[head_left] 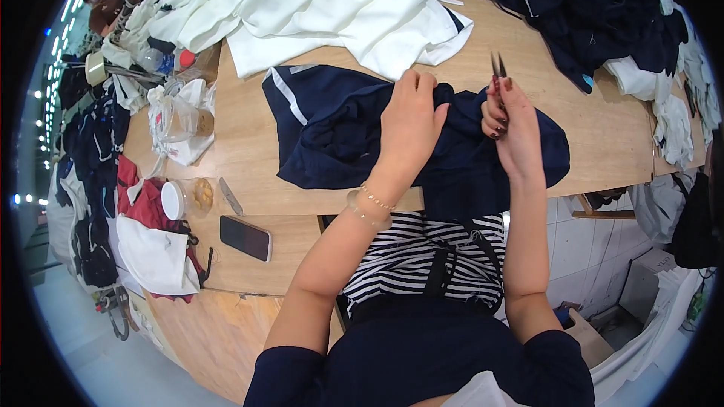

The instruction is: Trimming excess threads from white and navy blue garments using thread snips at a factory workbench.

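A navy garment with a white stripe lies bunched on the wooden table before me, one part hanging over the near edge. My left hand is closed on its upper middle, fingers curled over the cloth beside a small gathered fold. To the right, my right hand is raised over the same garment. It is closed around a small pair of thread snips, whose dark pointed blades stick up and away from me. The handles are mostly hidden in my fingers.
White garments are heaped at the far side, and dark navy ones at the far right. On the left are a phone, a box cutter, a white round lid, a plastic cup and red-and-white cloth.
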`<state>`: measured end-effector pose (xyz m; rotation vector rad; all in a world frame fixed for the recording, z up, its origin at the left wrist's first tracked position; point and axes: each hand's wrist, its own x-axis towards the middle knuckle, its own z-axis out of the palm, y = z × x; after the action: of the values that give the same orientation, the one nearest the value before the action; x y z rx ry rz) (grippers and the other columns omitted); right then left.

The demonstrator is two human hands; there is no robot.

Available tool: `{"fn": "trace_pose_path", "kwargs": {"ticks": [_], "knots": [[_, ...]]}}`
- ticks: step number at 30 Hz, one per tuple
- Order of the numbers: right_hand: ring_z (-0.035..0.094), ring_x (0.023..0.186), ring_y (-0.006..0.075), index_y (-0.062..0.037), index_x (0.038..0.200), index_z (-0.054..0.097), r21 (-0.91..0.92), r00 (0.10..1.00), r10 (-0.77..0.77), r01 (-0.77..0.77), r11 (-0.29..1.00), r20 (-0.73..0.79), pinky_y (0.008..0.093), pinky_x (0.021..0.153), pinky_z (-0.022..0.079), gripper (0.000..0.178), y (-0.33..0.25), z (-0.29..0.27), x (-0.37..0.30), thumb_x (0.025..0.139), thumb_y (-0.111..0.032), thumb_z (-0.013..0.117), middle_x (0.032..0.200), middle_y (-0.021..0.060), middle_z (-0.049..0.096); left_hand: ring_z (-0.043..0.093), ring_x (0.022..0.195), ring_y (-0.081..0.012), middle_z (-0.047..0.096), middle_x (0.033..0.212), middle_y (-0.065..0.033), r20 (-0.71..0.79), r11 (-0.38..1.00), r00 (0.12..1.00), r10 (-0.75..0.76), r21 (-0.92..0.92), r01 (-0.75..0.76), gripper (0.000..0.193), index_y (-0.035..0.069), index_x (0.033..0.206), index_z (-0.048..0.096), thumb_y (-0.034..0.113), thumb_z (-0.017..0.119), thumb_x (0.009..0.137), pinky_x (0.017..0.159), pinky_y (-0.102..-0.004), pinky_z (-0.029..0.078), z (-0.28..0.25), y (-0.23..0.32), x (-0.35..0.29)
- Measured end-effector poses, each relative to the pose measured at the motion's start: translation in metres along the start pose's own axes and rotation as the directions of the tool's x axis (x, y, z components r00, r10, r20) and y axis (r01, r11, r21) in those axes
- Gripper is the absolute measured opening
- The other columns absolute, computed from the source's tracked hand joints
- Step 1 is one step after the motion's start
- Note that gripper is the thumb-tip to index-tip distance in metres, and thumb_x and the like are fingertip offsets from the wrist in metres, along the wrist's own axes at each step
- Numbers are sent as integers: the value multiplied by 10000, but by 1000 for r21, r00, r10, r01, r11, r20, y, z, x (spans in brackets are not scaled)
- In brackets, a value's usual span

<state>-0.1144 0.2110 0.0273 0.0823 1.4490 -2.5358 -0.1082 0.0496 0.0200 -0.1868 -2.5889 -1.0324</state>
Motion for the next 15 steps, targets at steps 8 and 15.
{"fn": "trace_pose_path", "kwargs": {"ticks": [8, 15], "knots": [[275, 506, 35, -38, 939, 500, -82, 997, 45, -49, 995, -55, 188, 454, 241, 334, 3, -11, -6, 1012, -342, 384, 618, -50, 312, 581, 784, -278, 539, 866, -105, 32, 988, 999, -25, 154, 20, 108, 11, 815, 598, 33, 683, 752, 676, -362, 481, 13, -13, 0], [261, 524, 21, -55, 890, 521, -199, 990, 95, -114, 973, -103, 181, 462, 218, 317, -1, -2, -3, 997, -337, 426, 623, -65, 315, 561, 851, -288, 549, 958, -108, -13, 967, 967, 253, -29, -253, 63, -19, 832, 565, -20, 613, 792, 710, -363, 484, -4, -20, 12]]}}
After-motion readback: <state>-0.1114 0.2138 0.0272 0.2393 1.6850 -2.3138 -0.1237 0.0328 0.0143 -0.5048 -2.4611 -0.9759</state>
